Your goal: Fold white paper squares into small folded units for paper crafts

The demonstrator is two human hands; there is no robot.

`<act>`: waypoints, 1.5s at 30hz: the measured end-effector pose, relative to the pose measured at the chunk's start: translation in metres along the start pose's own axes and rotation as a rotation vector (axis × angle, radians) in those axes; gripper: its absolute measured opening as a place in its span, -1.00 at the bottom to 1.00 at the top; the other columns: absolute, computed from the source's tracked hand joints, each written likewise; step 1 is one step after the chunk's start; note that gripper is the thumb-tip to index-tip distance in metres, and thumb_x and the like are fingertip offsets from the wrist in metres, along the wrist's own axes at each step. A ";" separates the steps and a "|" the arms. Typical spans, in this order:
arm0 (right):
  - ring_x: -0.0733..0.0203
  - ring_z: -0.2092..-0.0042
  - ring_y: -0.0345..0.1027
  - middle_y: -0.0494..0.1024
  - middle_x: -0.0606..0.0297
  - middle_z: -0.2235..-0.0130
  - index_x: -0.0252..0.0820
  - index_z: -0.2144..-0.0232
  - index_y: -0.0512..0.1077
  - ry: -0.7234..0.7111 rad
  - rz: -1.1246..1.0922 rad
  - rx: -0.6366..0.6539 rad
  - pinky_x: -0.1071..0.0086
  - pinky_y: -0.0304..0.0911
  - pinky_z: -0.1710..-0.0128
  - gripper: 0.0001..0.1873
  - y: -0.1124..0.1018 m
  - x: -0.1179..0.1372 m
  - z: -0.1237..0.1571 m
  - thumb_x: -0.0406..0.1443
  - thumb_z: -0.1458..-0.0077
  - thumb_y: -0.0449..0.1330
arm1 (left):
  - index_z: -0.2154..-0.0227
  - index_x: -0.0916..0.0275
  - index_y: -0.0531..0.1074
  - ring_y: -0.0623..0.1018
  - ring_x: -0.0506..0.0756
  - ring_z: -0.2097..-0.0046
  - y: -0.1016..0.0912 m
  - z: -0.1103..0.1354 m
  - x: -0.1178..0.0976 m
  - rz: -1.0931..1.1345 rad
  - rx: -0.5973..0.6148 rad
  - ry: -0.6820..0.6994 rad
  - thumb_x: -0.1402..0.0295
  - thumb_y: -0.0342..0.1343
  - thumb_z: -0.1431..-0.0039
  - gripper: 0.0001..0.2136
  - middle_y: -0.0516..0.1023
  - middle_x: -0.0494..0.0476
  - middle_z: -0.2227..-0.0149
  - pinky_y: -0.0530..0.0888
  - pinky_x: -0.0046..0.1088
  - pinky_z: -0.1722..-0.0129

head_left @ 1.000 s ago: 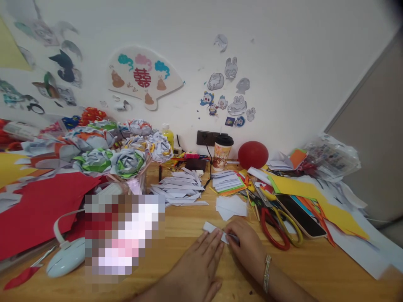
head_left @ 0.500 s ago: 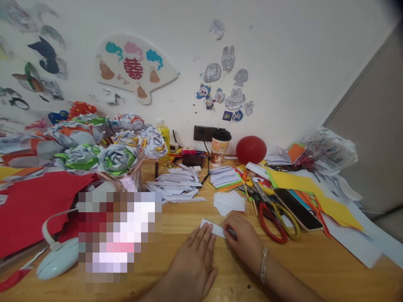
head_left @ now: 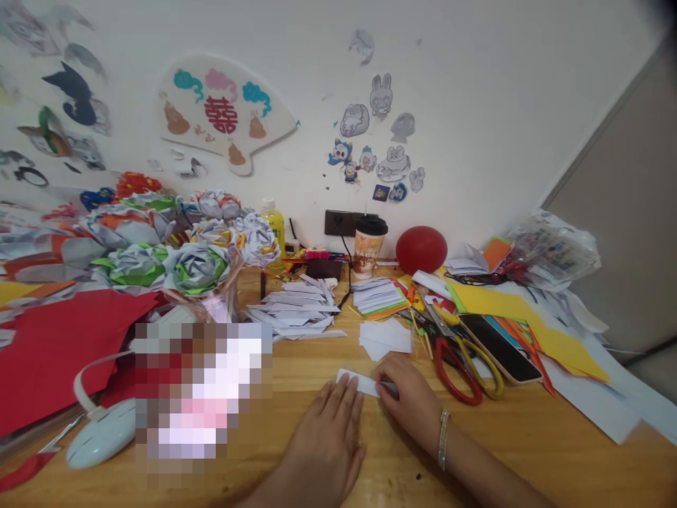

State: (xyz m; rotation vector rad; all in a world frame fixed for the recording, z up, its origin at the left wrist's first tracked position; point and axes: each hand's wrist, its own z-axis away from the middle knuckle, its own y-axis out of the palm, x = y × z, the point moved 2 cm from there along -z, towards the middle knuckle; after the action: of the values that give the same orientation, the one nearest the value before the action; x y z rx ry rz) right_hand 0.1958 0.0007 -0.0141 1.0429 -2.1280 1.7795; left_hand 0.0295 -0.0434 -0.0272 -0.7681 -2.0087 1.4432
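A small folded white paper strip lies on the wooden table in front of me. My left hand is laid flat, with its stretched fingertips resting on the strip's left part. At the other end, my right hand has its thumb and fingers closed on the strip, and a beaded bracelet circles that wrist. Just beyond the hands are some loose white paper pieces. Farther back sits a pile of folded white paper strips, beside a stack of cut paper.
To the right lie scissors with red and yellow handles and a phone. A lidded cup and a red balloon stand at the wall. Folded paper flowers, red paper and a blurred-out patch occupy the left.
The view has shifted very slightly. Both hands stay in nearly the same place on the paper strip.
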 end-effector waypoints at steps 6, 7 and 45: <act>0.16 0.29 0.22 0.39 0.24 0.40 -0.20 0.50 0.31 0.007 -0.011 0.012 0.31 0.15 0.27 -0.82 0.000 -0.001 0.000 -0.55 0.10 0.06 | -0.09 0.44 0.25 0.21 0.31 -0.19 0.005 0.003 -0.001 -0.056 -0.051 0.015 0.23 -0.16 -0.24 -0.54 0.24 0.36 -0.15 0.14 -0.14 -0.13; 0.16 0.29 0.22 0.39 0.24 0.39 -0.20 0.50 0.31 0.006 -0.012 0.011 0.31 0.15 0.27 -0.82 0.000 -0.001 0.000 -0.55 0.10 0.06 | -0.09 0.44 0.25 0.21 0.30 -0.18 0.005 0.003 -0.001 -0.059 -0.052 0.016 0.24 -0.16 -0.24 -0.55 0.25 0.37 -0.15 0.13 -0.15 -0.13; 0.16 0.06 0.22 0.34 0.28 0.14 -0.11 0.25 0.43 -0.174 -0.140 0.285 0.26 0.12 0.04 -0.65 -0.041 -0.027 -0.005 -0.45 0.16 0.29 | 0.06 0.23 0.40 0.41 0.25 -0.04 -0.038 -0.009 0.059 0.044 0.092 -0.046 0.35 0.02 -0.14 -0.70 0.48 0.21 0.02 0.30 -0.09 -0.04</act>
State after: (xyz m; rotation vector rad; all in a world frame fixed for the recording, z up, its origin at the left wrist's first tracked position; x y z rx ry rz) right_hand 0.2398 0.0143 0.0050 1.4252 -1.8708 2.0298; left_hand -0.0101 -0.0055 0.0177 -0.7502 -1.9554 1.5803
